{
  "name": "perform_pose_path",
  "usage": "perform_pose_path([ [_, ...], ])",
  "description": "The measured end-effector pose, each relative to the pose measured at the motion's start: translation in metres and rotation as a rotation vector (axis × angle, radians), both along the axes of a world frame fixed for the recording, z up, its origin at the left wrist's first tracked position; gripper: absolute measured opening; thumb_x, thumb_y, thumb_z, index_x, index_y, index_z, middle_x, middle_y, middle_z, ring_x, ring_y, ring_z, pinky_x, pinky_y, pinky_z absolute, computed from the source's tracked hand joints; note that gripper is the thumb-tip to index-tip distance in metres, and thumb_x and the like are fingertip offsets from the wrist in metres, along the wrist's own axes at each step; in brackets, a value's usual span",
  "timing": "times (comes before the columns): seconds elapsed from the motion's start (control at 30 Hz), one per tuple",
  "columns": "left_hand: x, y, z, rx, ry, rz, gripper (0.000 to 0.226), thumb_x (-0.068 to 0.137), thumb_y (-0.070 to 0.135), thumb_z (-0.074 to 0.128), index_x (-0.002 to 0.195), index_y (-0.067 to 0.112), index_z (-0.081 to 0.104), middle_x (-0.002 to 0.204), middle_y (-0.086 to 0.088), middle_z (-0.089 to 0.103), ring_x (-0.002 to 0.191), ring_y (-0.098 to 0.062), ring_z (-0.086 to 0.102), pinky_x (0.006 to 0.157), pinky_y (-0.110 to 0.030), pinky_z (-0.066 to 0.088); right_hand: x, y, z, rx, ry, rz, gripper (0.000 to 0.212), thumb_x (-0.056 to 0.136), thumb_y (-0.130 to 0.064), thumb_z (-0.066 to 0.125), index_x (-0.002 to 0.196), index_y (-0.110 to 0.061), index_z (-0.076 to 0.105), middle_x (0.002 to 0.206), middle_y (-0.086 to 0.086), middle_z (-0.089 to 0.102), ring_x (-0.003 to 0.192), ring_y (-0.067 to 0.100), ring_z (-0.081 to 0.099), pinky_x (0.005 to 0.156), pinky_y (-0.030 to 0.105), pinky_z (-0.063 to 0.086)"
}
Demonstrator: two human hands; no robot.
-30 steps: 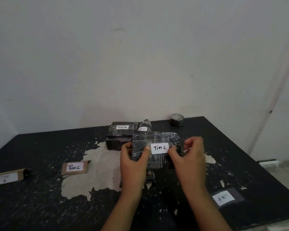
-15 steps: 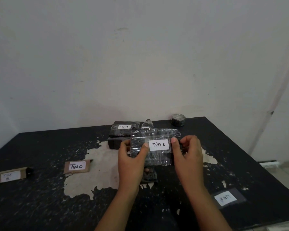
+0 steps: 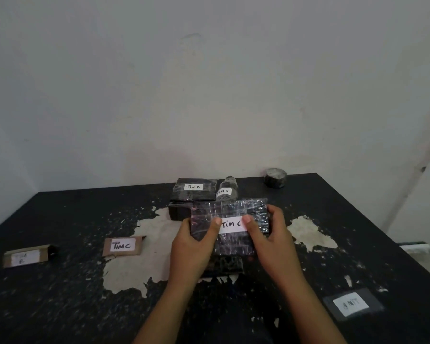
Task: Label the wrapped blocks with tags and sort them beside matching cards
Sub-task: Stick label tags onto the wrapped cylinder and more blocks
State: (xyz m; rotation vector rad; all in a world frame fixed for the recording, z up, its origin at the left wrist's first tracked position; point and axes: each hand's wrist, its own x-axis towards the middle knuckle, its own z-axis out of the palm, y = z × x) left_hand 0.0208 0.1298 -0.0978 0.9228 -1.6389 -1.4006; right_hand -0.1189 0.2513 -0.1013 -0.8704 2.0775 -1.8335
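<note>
- The left hand (image 3: 193, 240) and the right hand (image 3: 271, 234) grip together a wrapped block (image 3: 230, 216), raised above the black table (image 3: 60, 294).
- Both thumbs press its white tag (image 3: 232, 224), reading "Tim C".
- Behind, a second block (image 3: 196, 189) reads "Tim B" (its tag is small).
- At left lies a brown card (image 3: 123, 245), "TIM C".

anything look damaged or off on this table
Yes: the black table has its coating peeled away in pale patches, the largest by the TIM C card. The card at the near right lies turned, so its writing reads upside down.
</note>
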Motion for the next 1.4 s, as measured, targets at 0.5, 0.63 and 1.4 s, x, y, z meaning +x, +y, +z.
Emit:
perform_pose_path([
  [0.5, -0.014, -0.003, 0.002, -0.107, -0.038, 0.054, 0.039, 0.095, 0.067, 0.067, 0.127, 0.044, 0.062, 0.107, 0.023, 0.077, 0.093, 0.016, 0.069, 0.080, -0.015, 0.056, -0.002, -0.020, 0.009, -0.006, 0.057, -0.063, 0.043, 0.103, -0.054, 0.068, 0.137, -0.042, 0.045, 0.110, -0.012, 0.078, 0.094, -0.001, 0.076, 0.091, 0.045, 0.065],
  [0.63, -0.017, -0.005, 0.002, -0.072, -0.012, 0.031, 0.038, 0.097, 0.063, 0.066, 0.129, 0.045, 0.062, 0.109, 0.024, 0.078, 0.096, 0.015, 0.070, 0.077, -0.012, 0.054, -0.005, -0.020, 0.010, -0.001, 0.085, -0.055, 0.031, 0.108, -0.057, 0.055, 0.135, -0.044, 0.045, 0.103, -0.009, 0.079, 0.089, 0.003, 0.076, 0.084, 0.044, 0.065],
  [1.4, 0.013, -0.044, -0.003, 0.044, -0.138, -0.441, 0.039, 0.101, 0.028, 0.076, 0.135, 0.036, 0.058, 0.119, -0.001, 0.078, 0.098, -0.042, 0.074, 0.063, -0.047, 0.062, -0.028, 0.008, 0.021, 0.165, -0.091, 0.326, 0.072, 0.106, -0.038, 0.071, 0.167, -0.047, 0.033, 0.142, -0.023, 0.071, 0.128, 0.002, 0.070, 0.120, 0.047, 0.050],
])
